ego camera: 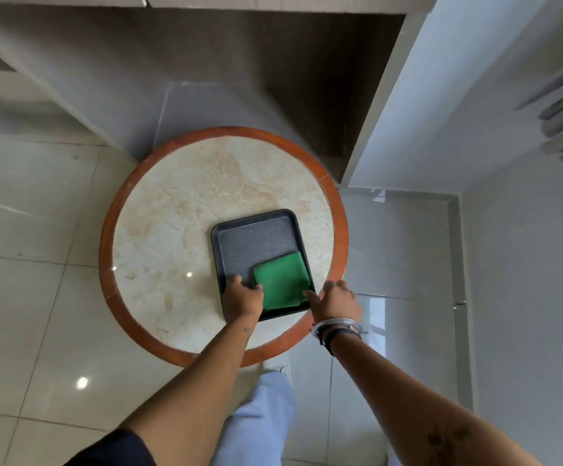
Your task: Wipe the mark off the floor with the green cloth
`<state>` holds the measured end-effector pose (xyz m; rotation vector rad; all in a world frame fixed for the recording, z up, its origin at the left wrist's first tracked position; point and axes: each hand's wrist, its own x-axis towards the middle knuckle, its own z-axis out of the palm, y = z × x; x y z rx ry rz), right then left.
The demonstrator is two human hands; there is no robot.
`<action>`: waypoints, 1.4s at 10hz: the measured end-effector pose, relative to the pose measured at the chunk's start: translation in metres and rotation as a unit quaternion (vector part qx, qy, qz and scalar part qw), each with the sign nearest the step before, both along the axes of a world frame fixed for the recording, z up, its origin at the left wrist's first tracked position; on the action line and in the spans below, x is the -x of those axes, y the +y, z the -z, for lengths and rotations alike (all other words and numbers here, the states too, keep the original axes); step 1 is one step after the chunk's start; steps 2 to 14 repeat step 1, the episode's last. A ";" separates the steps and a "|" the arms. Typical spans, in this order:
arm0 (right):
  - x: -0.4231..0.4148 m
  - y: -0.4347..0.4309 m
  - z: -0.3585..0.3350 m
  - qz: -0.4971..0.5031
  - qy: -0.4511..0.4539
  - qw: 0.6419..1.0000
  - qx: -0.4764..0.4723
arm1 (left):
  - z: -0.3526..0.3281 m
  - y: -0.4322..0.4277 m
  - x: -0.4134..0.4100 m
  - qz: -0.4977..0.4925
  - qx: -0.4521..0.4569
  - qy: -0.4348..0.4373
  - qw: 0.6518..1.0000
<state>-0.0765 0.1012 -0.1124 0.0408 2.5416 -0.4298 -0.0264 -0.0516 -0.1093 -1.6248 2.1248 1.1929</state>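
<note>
A folded green cloth (281,280) lies in the near right part of a dark rectangular tray (249,242). The tray sits on a round marble-look table (179,210) with a red-brown rim. My left hand (241,299) rests on the tray's near left corner, fingers curled just beside the cloth's left edge. My right hand (335,302) is at the tray's near right corner, fingers spread, thumb reaching onto the cloth's edge. Neither hand has lifted the cloth. A small dark speck (76,157) shows on the pale floor tiles at the left.
Glossy pale floor tiles (37,314) surround the table. Cabinets and a dark recess (307,79) stand behind it, a white wall (458,95) to the right. My light trouser leg (259,415) and a shoe tip are just below the table's near edge.
</note>
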 end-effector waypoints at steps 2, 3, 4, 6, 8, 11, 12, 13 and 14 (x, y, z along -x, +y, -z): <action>-0.004 0.025 -0.033 0.086 0.019 0.992 0.085 | -0.028 0.003 -0.008 0.023 0.065 -0.015 0.998; -0.004 0.025 -0.033 0.086 0.019 0.992 0.085 | -0.028 0.003 -0.008 0.023 0.065 -0.015 0.998; -0.004 0.025 -0.033 0.086 0.019 0.992 0.085 | -0.028 0.003 -0.008 0.023 0.065 -0.015 0.998; -0.004 0.025 -0.033 0.086 0.019 0.992 0.085 | -0.028 0.003 -0.008 0.023 0.065 -0.015 0.998; -0.004 0.025 -0.033 0.086 0.019 0.992 0.085 | -0.028 0.003 -0.008 0.023 0.065 -0.015 0.998; -0.004 0.025 -0.033 0.086 0.019 0.992 0.085 | -0.028 0.003 -0.008 0.023 0.065 -0.015 0.998; -0.004 0.025 -0.033 0.086 0.019 0.992 0.085 | -0.028 0.003 -0.008 0.023 0.065 -0.015 0.998; -0.004 0.025 -0.033 0.086 0.019 0.992 0.085 | -0.028 0.003 -0.008 0.023 0.065 -0.015 0.998; -0.004 0.025 -0.033 0.086 0.019 0.992 0.085 | -0.028 0.003 -0.008 0.023 0.065 -0.015 0.998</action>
